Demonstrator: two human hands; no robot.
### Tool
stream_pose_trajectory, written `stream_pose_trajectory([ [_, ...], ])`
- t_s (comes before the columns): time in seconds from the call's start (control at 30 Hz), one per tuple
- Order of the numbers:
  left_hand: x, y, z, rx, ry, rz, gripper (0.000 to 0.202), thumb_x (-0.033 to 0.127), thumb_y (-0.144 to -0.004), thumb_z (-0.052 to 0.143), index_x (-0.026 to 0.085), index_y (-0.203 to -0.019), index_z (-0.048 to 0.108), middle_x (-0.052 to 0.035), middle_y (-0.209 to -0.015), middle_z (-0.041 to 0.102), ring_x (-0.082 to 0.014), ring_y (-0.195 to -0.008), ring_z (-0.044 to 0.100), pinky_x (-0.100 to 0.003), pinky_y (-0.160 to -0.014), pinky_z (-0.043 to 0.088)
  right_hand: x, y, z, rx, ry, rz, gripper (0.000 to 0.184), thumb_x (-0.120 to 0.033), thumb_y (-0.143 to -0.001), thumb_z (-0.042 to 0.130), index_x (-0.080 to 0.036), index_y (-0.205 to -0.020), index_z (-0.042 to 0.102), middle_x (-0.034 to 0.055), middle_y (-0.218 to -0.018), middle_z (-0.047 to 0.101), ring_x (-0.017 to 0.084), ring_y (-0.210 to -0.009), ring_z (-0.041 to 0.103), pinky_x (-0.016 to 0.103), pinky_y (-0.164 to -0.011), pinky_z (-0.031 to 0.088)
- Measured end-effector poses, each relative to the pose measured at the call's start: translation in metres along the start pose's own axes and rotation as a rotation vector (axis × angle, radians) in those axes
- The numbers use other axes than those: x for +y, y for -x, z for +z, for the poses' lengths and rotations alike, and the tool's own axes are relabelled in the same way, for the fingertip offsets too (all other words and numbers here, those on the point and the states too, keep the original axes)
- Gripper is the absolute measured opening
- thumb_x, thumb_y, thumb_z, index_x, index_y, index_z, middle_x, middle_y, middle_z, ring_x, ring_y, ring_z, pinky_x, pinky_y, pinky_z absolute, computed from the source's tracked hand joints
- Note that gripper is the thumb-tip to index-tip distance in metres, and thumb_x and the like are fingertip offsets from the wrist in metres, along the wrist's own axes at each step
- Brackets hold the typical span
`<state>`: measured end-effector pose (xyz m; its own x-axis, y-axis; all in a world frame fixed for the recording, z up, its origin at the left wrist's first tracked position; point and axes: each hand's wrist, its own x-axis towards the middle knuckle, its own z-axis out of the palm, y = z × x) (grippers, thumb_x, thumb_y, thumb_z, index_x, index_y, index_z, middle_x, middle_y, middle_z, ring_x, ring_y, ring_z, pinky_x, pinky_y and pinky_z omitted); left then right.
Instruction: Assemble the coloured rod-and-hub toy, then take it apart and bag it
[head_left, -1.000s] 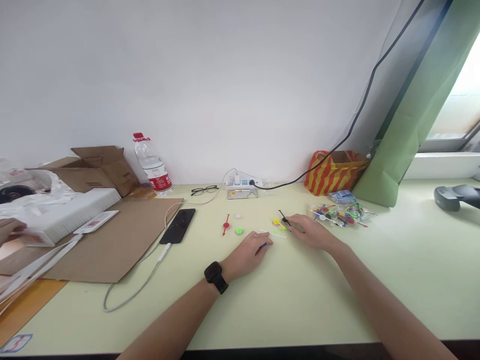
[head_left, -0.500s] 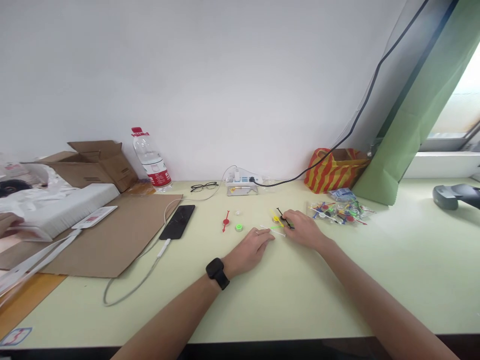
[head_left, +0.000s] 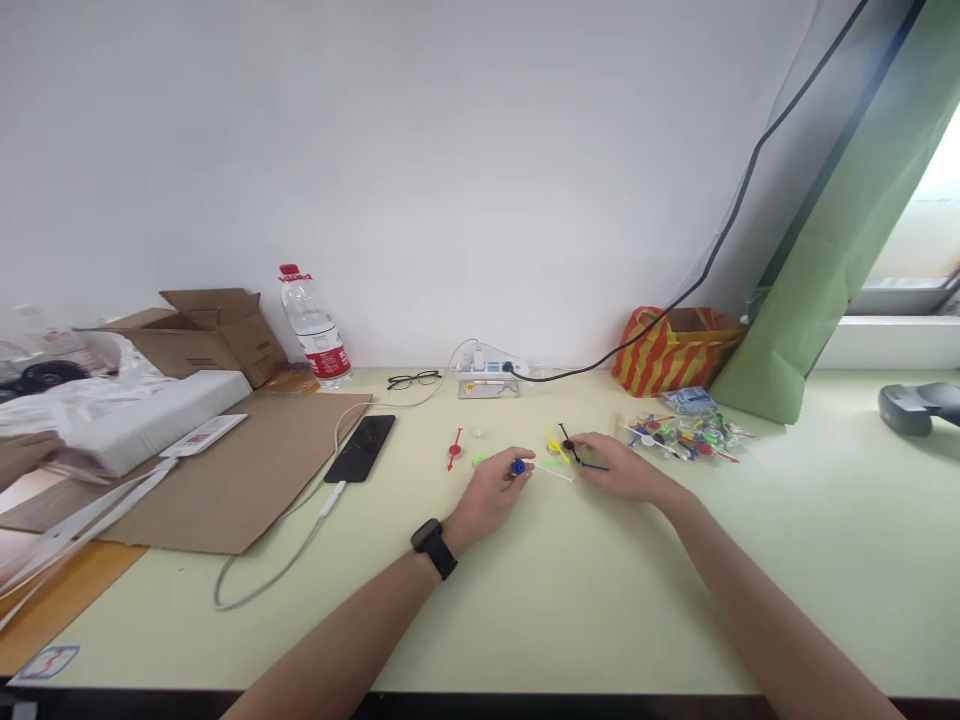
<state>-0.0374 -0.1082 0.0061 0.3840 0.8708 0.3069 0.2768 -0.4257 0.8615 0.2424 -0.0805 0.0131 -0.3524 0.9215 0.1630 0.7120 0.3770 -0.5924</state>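
Observation:
My left hand (head_left: 486, 497) pinches a small round blue plastic piece (head_left: 518, 467) between thumb and fingertips, just above the table. Over on the right, my right hand (head_left: 619, 468) is closed on a thin blue plastic pointer (head_left: 595, 467) that sticks out along its fingers. Beside those fingertips lie a black arrow spinner (head_left: 568, 445) and a yellow spinner (head_left: 555, 447). A thin white stick (head_left: 556, 473) rests between my hands. To the left are a red arrow spinner (head_left: 454, 450), a small clear piece (head_left: 478, 433) and a green round piece (head_left: 479, 461), partly hidden by my left hand.
A bag of mixed spinner parts (head_left: 686, 437) lies right of my right hand. A phone (head_left: 361, 448) on a cable and a cardboard sheet (head_left: 247, 460) are at left. Behind stand a bottle (head_left: 319, 340), power strip (head_left: 487, 362) and striped bag (head_left: 652, 360). Another person's hand (head_left: 26, 455) shows far left.
My left hand has lifted slightly and now has the blue round piece in its fingers. The blue pointer now shows at my right hand. The view has shifted a little.

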Motion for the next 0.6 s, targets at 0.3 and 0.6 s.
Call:
stream_pose_trajectory([
  [0.3, -0.008, -0.006, -0.003, -0.006, 0.311, -0.171, 0.033, 0.042, -0.086, 0.077, 0.017, -0.106, 0.068, -0.0104, -0.104, 0.075, -0.0246, -0.099, 0.073, -0.039, -0.090, 0.060, 0.027, 0.012, -0.038, -0.101, 0.060, 0.147, 0.012, -0.027, -0.076, 0.068, -0.021, -0.086, 0.068, 0.0093, -0.097, 0.072, 0.025, -0.087, 0.067, 0.035, -0.077, 0.054],
  [0.6, -0.001, -0.007, -0.006, 0.008, 0.464, -0.281, 0.051, 0.049, -0.078, 0.086, 0.014, -0.111, 0.069, -0.0137, -0.106, 0.075, -0.0256, -0.092, 0.076, -0.043, -0.092, 0.060, 0.014, 0.010, -0.033, -0.130, 0.050, 0.142, 0.006, -0.025, -0.077, 0.063, -0.021, -0.079, 0.067, 0.0070, -0.088, 0.074, 0.024, -0.082, 0.067, 0.033, -0.071, 0.052],
])
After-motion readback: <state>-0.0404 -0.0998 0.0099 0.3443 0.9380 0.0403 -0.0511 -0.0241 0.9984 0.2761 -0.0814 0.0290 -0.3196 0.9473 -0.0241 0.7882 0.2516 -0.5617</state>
